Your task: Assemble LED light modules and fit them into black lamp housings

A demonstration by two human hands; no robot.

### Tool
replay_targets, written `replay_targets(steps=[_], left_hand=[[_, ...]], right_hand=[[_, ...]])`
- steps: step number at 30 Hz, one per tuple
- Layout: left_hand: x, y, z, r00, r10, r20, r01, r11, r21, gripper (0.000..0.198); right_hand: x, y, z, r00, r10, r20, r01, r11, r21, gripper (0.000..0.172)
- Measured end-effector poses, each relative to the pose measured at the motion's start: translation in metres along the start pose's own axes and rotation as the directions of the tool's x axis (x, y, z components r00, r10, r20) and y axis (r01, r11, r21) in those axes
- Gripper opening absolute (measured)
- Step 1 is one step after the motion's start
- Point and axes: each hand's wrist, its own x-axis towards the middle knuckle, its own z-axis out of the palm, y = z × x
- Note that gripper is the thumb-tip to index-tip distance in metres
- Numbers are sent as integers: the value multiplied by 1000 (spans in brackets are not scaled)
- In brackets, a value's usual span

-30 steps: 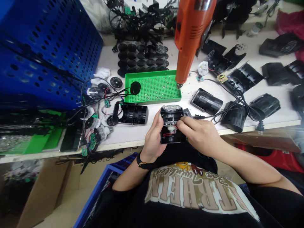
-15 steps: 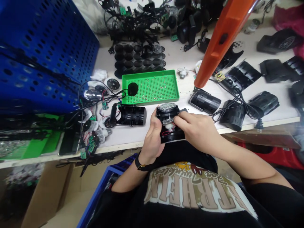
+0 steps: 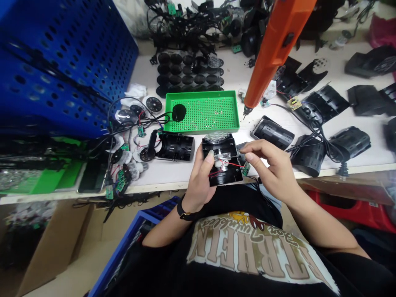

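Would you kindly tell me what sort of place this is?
Probably an electronics assembly workshop: an orange electric screwdriver hangs over the worktop, a green tray holds small metal pieces, and the left hand holds an open black housing with red wires.

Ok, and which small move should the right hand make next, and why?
Probably guide the small green board inward over the black housing with the right hand: the board sits past the housing's edge on red wires, that hand is close by, and the left hand grips the housing open side up.
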Motion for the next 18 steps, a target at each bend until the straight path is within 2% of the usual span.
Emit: replay_targets(steps=[6, 18], left_hand=[[0, 3, 1, 1000, -19, 24, 20, 999, -32, 43], [3, -1, 0, 992, -116, 45, 119, 990, -71, 36]], right_hand=[[-2, 1, 8, 999, -27, -34, 29, 999, 34, 9], [-2, 2, 12, 999, -39, -5, 39, 999, 24, 11]])
